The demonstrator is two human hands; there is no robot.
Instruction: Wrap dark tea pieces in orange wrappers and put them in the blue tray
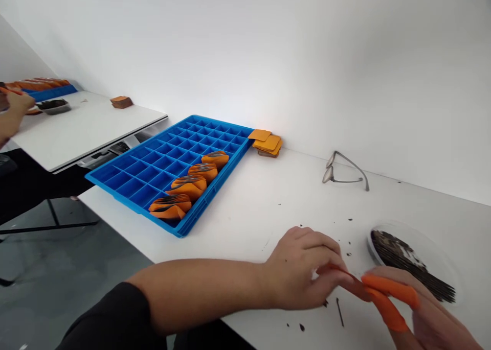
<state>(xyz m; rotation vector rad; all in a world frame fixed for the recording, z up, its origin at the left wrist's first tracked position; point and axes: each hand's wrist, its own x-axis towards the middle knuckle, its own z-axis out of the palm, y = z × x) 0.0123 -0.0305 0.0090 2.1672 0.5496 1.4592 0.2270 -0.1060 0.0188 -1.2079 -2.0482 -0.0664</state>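
Note:
My left hand [307, 268] is closed, pinching one end of a thin orange-brown piece of paper [355, 284]. The other end sits between the fingers of my right hand [410, 304], which wears orange finger cots on two fingers. The paper is seen nearly edge-on, so its full shape is hidden. Just beyond my right hand, a clear round tub [370, 245] holds a bundle of dark, thin strips [406, 260]. Under my hands, a dark sliver [340, 312] and several dark crumbs lie on the white table [245, 217].
Left of my hands lies a blue compartment tray [215, 191], with several fanned orange packets [187, 185] along its right side. Orange squares [268, 142] are stacked by its far corner. Glasses [333, 173] rest near the wall. Another person's hand [17, 105] is at the neighbouring table [95, 127].

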